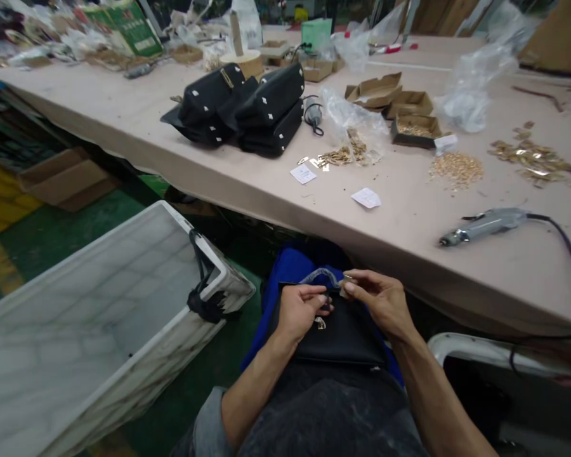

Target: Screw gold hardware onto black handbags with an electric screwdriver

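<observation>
A black handbag (340,336) lies on my lap, with a plastic-wrapped handle (321,274) arching at its top edge. My left hand (301,311) is closed in a pinch on a small dark tab (325,304) at the upper part of the bag. Just below those fingers a gold metal fitting (320,323) shows on the bag. Between thumb and fingers, my right hand (383,298) pinches a small gold metal piece (346,280) near the handle's right end. Its exact shape is partly hidden by the fingertips.
An electric screwdriver (485,226) with a cord lies on the table (400,235) at right. Farther back are black bags (266,108), gold fittings (342,155), small screws (457,169) and cardboard boxes (412,103). A large white bin (171,254) stands at left.
</observation>
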{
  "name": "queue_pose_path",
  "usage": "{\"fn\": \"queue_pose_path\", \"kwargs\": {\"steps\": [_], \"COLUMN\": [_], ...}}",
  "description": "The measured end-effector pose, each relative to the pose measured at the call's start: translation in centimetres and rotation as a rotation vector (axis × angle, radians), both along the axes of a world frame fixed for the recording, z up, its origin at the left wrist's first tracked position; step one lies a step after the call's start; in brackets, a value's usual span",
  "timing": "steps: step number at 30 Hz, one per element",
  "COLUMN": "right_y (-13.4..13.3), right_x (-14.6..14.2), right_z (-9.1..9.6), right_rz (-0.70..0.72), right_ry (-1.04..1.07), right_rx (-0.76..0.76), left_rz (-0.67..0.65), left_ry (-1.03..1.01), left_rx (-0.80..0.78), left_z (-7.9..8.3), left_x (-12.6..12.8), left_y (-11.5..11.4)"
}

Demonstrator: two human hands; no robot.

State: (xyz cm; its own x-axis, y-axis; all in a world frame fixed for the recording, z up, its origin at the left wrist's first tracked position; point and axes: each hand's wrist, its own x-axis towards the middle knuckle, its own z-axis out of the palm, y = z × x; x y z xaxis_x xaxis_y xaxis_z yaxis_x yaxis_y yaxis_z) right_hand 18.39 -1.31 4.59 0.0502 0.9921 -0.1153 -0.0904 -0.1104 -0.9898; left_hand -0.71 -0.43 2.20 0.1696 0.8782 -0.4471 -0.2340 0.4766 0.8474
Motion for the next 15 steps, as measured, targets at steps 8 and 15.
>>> {"fn": "queue_pose_path", "kwargs": {"steps": [8, 15], "right_y": [0.4, 0.0], "right_x": [-1.7, -2.4], "right_z": [-0.3, -0.5], "right_rz": [0.098, 0.182], "right_ry": [-0.105, -0.303], "right_rx": [-0.017, 0.02], "left_rz": [-0.088, -0.149], "left_ry": [-0.018, -0.044], "left_rx": [0.043, 0.084], "left_z": [-0.6, 0.3], "left_x": [-0.4, -0.7], "left_y": [-0.1, -0.4]}}
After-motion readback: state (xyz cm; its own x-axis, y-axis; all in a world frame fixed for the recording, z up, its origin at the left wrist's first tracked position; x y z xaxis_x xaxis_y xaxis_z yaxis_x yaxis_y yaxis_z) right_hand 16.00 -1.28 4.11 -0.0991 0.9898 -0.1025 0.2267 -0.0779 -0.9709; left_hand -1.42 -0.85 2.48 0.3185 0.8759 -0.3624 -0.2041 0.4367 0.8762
